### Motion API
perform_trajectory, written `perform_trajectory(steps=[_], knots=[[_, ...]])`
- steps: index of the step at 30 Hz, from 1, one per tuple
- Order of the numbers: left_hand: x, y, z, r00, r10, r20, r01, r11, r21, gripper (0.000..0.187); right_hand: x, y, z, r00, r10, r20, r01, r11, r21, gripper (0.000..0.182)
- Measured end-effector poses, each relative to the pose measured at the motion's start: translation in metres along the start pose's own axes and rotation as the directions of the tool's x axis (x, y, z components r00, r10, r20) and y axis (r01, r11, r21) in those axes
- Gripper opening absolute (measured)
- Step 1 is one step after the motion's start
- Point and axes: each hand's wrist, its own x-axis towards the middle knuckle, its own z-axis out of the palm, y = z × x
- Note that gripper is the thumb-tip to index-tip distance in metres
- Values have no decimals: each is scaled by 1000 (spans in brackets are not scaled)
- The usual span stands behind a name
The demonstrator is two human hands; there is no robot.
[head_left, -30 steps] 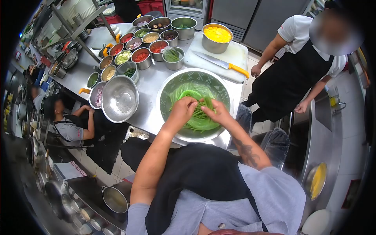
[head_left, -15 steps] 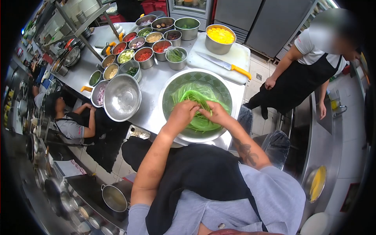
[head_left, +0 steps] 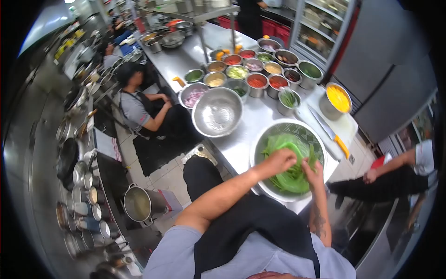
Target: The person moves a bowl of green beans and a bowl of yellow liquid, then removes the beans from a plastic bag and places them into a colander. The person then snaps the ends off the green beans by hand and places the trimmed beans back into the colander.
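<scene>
A perforated metal colander (head_left: 257,142) stands at the near end of the steel table, with a thin green plastic bag (head_left: 282,141) and long green beans (head_left: 290,182) inside. Over its middle, my left hand (head_left: 281,161) has its fingers curled together in a pinch; what they hold, if anything, cannot be made out. My right hand (head_left: 314,174), at the colander's right side, grips a few green beans (head_left: 312,157) that stick up past the fingers.
Left of the colander is an empty metal bowl (head_left: 217,112). Behind stand several steel pots of chopped vegetables, such as red pieces (head_left: 257,81). A yellow-handled knife (head_left: 327,130) lies on a white cutting board (head_left: 350,124). One person (head_left: 139,109) sits left; another person (head_left: 395,169) stands right.
My view has swung, so the table appears farther right. My hands, close together over the beans before, have parted; the right one has moved toward the colander's right side with beans.
</scene>
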Motion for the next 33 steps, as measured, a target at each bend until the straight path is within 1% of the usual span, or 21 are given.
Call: perform_trajectory(steps=[1, 2, 3, 5, 6, 8, 9, 11, 12, 13, 15, 16, 18, 19, 21, 22, 24, 27, 29, 32, 33], knots=[[1, -5, 4, 1000, 19, -10, -19, 1000, -3, 13, 2, -1, -2, 998, -35, 60, 36, 999, -18, 10], [1, -8, 6, 999, 38, -17, -38, 999, -7, 13, 0, -10, 0, 996, -2, 86, 4, 1000, -19, 10], [1, -4, 6, 998, 41, -41, -41, 999, 10, 13, -1, -17, 1, 994, -19, 109, 21, 1000, -16, 10], [3, 9, 4, 987, -156, 39, 161, 963, -216, 13, -2, -26, 5, 980, -92, 177, 134, 961, -242, 9], [3, 10, 4, 988, -154, 21, 155, 966, -205, 13, -3, -28, 7, 975, -106, 193, 151, 960, -236, 9], [2, 9, 4, 998, -65, 22, 68, 983, -169, 12, -5, -29, 10, 982, -58, 179, 106, 955, -276, 10], [3, 7, 4, 998, -61, 4, 61, 986, -155, 12, -3, -25, 10, 978, -73, 194, 125, 955, -270, 10], [1, 3, 2, 993, 113, 19, -113, 994, -14, 13, -1, -17, 9, 985, -82, 153, 128, 939, -318, 12], [-1, 7, 0, 994, 112, 18, -112, 994, -13, 14, -3, -21, 11, 993, 2, 121, 26, 972, -232, 13], [-2, 8, -2, 994, 113, 7, -113, 994, -4, 14, 0, -18, 11, 991, -6, 131, 36, 972, -230, 13], [-3, 9, -1, 993, 114, 22, -114, 993, 12, 15, 2, -7, 7, 995, -45, 87, 64, 969, -237, 12], [-3, 10, -1, 996, 81, 46, -81, 997, 5, 16, 3, -4, 4, 995, -48, 92, 68, 969, -237, 12], [-4, 10, 2, 995, 93, 39, -94, 995, 29, 15, 6, -1, 4, 985, -117, 127, 150, 945, -291, 11], [-4, 9, 2, 994, 106, 38, -108, 993, 50, 15, 7, -3, 5, 984, -121, 132, 155, 944, -290, 11], [-5, 7, 3, 994, 107, 27, -109, 993, 46, 14, 2, -8, 4, 988, -36, 152, 79, 954, -290, 10], [-5, 6, 3, 994, 110, 21, -111, 993, 40, 13, 0, -7, 7, 987, -36, 155, 80, 953, -291, 10], [-6, 5, 5, 994, 108, 3, -108, 993, 40, 12, -4, -6, 11, 983, -75, 166, 103, 981, -167, 10], [-8, 3, 7, 995, 94, -24, -93, 995, 40, 10, -5, -9, 10, 972, -51, 228, 96, 977, -189, 10], [-8, 2, 8, 996, 82, -35, -81, 996, 36, 10, -7, -15, 12, 971, -56, 234, 108, 970, -218, 11], [-9, -5, 9, 998, 62, 1, -62, 998, -10, 10, -6, -15, 12, 962, -57, 268, 129, 956, -262, 12], [-9, -5, 8, 995, 71, 66, -76, 995, 71, 9, -6, -14, 11, 954, -52, 294, 138, 950, -280, 13]])
